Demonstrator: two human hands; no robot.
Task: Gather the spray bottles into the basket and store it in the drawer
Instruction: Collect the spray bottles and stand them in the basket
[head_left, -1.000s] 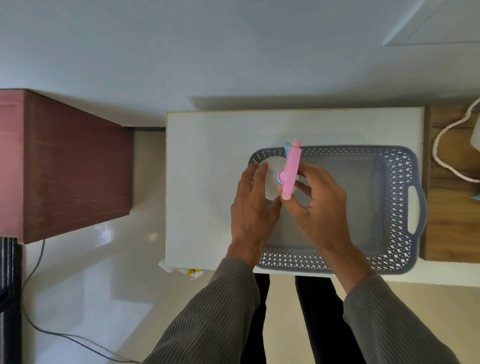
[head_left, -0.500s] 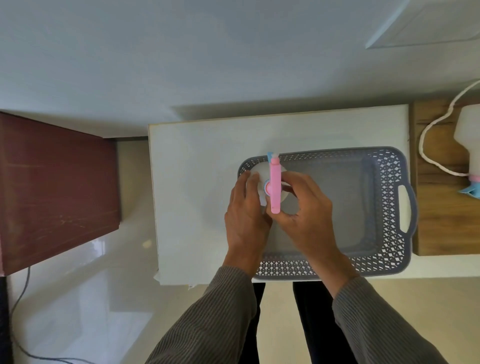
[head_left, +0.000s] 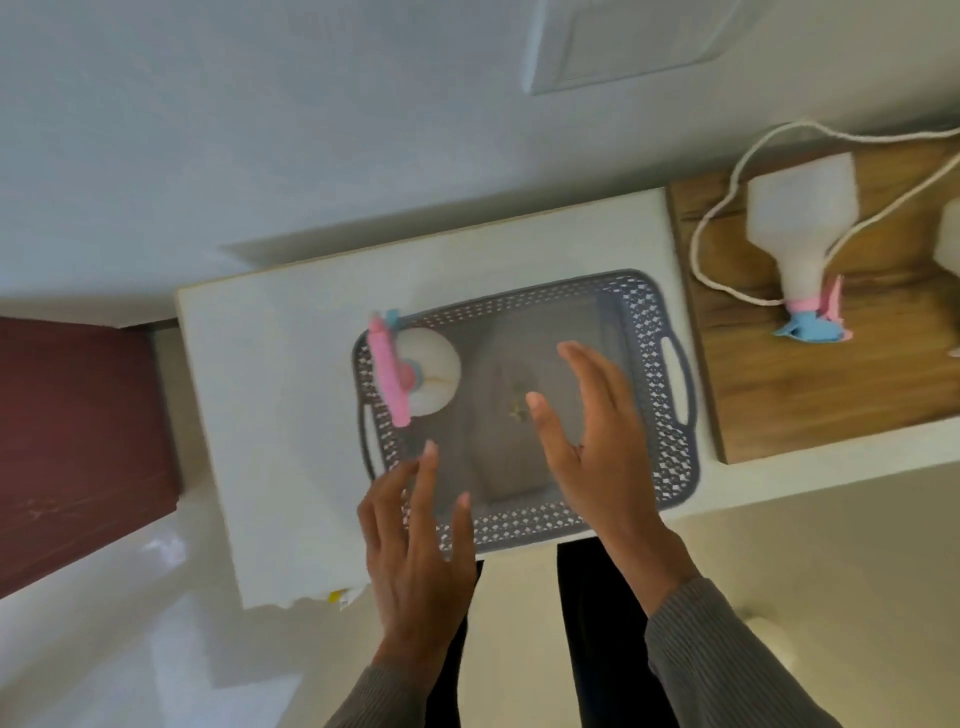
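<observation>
Both hands just let go: first spray bottle (head_left: 431, 371) stands upright at basket (head_left: 641, 312) 9 o'clock end. Left hand (head_left: 415, 540), right hand (head_left: 597, 441) grip apart, empty. Second bottle (head_left: 795, 234) lies on wooden board (head_left: 831, 405), 2 o'clock — likely next.

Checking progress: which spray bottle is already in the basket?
The upright spray bottle at the grey basket's left end, seen from above. The other bottle lies on its side on the wooden surface.

Both hands are motion-blurred: the left hand (head_left: 415, 545) hides the grey basket's (head_left: 644, 312) near-left corner, and the right hand (head_left: 597, 441) covers part of its floor. A second white object (head_left: 948, 234) on the wooden board is cut off by the right edge, as is the white cord (head_left: 727, 182).
</observation>
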